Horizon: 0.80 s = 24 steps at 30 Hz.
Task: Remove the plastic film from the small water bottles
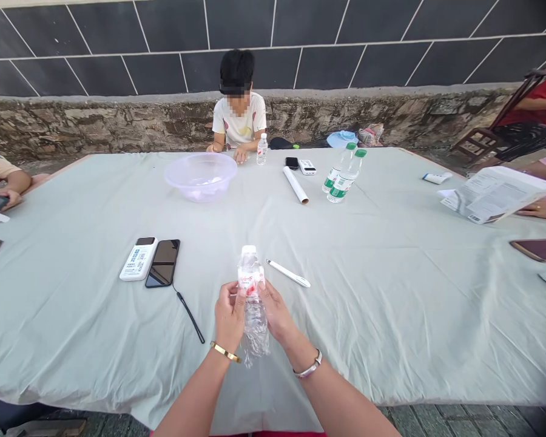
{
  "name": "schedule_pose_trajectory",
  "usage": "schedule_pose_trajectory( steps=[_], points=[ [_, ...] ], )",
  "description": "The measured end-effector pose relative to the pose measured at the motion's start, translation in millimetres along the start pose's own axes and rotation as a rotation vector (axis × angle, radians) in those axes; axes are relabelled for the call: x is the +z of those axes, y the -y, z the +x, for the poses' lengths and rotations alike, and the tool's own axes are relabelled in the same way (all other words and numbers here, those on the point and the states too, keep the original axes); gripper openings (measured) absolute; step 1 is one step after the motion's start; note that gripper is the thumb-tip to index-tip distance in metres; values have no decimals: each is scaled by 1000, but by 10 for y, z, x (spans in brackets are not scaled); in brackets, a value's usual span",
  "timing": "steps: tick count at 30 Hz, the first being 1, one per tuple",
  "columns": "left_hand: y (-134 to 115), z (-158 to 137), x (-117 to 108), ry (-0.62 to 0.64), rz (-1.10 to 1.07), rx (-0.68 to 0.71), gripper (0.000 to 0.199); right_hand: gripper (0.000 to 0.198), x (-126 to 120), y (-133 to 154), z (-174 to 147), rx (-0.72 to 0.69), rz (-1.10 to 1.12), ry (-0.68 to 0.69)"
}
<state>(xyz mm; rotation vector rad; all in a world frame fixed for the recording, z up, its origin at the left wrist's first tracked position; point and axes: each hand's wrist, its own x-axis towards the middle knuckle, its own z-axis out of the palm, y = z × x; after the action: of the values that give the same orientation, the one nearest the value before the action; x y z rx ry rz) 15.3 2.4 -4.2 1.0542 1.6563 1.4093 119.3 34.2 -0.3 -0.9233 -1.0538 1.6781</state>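
Note:
A clear plastic bottle with a white cap and a red-and-white label is held between my two hands, its cap pointing away from me. My left hand is closed on its left side, my right hand on its right side. Crumpled clear plastic shows below the label, between my wrists; I cannot tell whether it is the bottle's lower part or loose wrap. Just right of the bottle lies a white pen-like tool. A black phone with a wrist strap and a white power bank lie to the left.
A translucent purple basin stands at the far side, before a seated person with a small bottle. A white roll and two green-capped bottles stand right of it. Other people sit at both sides, one holding a printed sheet.

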Motion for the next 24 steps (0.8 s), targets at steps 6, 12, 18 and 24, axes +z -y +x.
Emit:
schedule_pose_trajectory(
  steps=[6,12,18,24],
  points=[
    [-154,75,-90,-117,254,106,25,35,-5,11,-63,73,295,-58],
    [-27,136,-112,-184,-315,-200,24,48,-85,-84,-55,360,568,-5],
    [70,140,-148,-261,-624,-533,13,33,-182,-159,-72,387,689,50],
    [2,66,-190,-158,-457,-460,31,29,-175,-128,-73,379,631,60]
  ],
)
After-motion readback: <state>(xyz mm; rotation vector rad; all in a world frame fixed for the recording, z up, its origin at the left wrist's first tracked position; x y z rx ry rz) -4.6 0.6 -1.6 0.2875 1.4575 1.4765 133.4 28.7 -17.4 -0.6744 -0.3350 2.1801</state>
